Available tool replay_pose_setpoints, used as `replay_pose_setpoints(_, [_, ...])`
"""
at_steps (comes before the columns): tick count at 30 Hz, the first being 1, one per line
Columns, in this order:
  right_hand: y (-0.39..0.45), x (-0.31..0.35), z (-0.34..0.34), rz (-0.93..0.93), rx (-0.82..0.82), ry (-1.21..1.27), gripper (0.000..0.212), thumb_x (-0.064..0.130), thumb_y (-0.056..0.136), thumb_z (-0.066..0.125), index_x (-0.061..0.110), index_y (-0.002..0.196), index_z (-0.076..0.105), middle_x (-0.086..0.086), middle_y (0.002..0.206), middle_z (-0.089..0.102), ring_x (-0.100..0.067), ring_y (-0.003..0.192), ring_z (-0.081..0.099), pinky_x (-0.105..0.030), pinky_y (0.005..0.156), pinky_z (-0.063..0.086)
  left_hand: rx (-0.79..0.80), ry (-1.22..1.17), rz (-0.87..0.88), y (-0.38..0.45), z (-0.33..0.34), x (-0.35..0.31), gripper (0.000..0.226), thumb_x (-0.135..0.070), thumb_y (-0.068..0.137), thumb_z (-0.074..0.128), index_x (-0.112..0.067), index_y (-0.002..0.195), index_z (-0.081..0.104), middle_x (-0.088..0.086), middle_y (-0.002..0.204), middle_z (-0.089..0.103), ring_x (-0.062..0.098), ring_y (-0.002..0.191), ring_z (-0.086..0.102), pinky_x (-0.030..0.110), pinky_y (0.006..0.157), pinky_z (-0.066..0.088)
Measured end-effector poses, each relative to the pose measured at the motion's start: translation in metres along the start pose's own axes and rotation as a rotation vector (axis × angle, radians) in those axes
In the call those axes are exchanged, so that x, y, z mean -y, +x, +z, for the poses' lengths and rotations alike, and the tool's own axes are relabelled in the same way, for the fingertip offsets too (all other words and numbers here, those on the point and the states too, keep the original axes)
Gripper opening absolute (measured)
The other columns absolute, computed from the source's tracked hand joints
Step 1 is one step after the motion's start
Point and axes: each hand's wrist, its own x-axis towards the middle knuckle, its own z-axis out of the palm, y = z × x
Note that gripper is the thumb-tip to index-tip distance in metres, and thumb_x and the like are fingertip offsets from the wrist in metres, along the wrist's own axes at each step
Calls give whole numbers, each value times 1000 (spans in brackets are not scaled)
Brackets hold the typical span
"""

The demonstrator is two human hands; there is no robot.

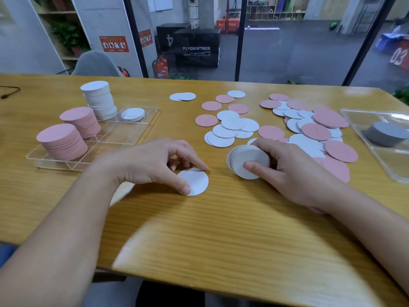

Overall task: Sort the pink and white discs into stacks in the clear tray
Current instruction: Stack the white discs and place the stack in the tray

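Left hand (155, 161) pinches white disc (195, 181) (right hand (287, 171) grips stack (247, 161))

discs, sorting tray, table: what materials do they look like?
Pink discs: thin, matte, probably foam or felt.
White discs: same look.
Clear tray: glossy transparent plastic, probably acrylic; the table shows through.
Table: wood or wood-look laminate, visible grain, slight sheen.

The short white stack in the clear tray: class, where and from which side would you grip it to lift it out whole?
Grip the short white stack by its curved edge, fingers coming down from above on its right and near sides. The tall white stack crowds its left side, and the clear tray has low dividers around it.
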Motion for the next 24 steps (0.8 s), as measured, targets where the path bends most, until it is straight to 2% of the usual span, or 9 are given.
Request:
replay_pose_setpoints(4, [0,-1,0,-7,0,-2,12,43,106,66,30,106,65,10,88,65,-15,77,59,-39,70,49,-18,-21,1,3,2,2,46,-27,77,101,-42,117,82,-11,118,68,11,83,52,30,80,47])
replay_pose_setpoints(7, [1,-2,0,-13,6,-8,13,43,106,66,29,105,65,9,87,64,-15,76,57,-37,69,48,-68,-131,32,12,10,1,36,-14,82,97,-28,110,77,-8,95,67,10,75,48,26,71,43])
replay_pose_setpoints(9, [1,-3,-2,-16,5,-6,12,41,106,67,29,105,65,8,86,64,-15,75,57,-35,68,47,-157,-192,58,23,15,-4,28,-12,87,93,-26,108,79,-10,92,69,9,76,49,23,73,43])
replay_pose_setpoints(13, [2,-7,-7,-25,-12,-14,13,39,106,67,28,99,64,7,80,62,-14,70,54,-34,64,44,-383,-311,141,57,13,-25,14,-11,97,84,-18,109,86,4,102,81,6,88,66,26,84,54])
replay_pose_setpoints(15, [2,-10,-11,-33,-15,-38,12,38,106,67,32,98,63,12,80,62,-13,70,54,-28,61,42,-477,-347,155,77,10,-36,9,-8,100,79,-13,106,85,-2,97,82,8,88,67,25,79,55])
replay_pose_setpoints(17, [1,-12,-17,-20,-4,-71,7,40,106,65,36,101,61,17,85,64,-11,74,57,-25,63,43,-486,-361,161,92,9,-51,9,-7,104,73,-9,104,82,-14,91,79,6,83,64,18,69,52])
replay_pose_setpoints(18, [1,-14,-20,-10,4,-90,6,42,106,64,37,103,61,18,87,64,-11,77,58,-25,65,45,-482,-381,160,99,11,-55,9,-9,105,72,-6,103,80,-12,93,79,8,82,65,20,68,54])
replay_pose_setpoints(21, [0,-19,-26,-19,24,-113,15,41,106,64,36,95,56,13,84,61,-14,76,56,-27,66,43,-483,-440,154,109,28,-57,27,-23,105,77,1,93,73,11,86,75,16,76,66,32,74,59])
replay_pose_setpoints(24, [-1,-20,-30,-18,43,-133,18,41,106,64,38,92,53,13,82,60,-15,75,55,-26,64,42,-439,-346,158,109,41,-43,21,-16,92,89,-6,95,71,-1,89,71,13,77,63,33,76,53])
